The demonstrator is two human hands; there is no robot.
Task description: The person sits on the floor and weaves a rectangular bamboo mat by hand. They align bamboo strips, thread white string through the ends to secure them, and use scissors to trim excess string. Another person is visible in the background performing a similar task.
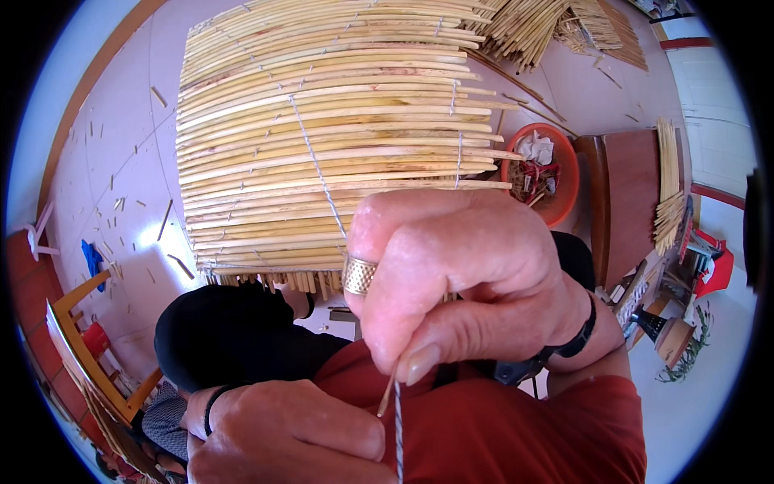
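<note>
A mat of pale peeled stalks, stitched in rows with grey-white twisted thread, spreads in front of me. From the mat the thread runs taut to my right hand, which has a dimpled brass thimble ring on a finger. Its thumb and forefinger pinch a slim golden-brown needle, tip down, and a thread length hangs below beside it. My left hand is closed at the lower left, its knuckles close to the needle tip. Whatever its fingers hold is hidden.
An orange-red basin with scraps stands right of the mat, beside a brown wooden bench. Stalk bundles lie at the far right. Stalk offcuts litter the floor at left, near a yellow wooden frame.
</note>
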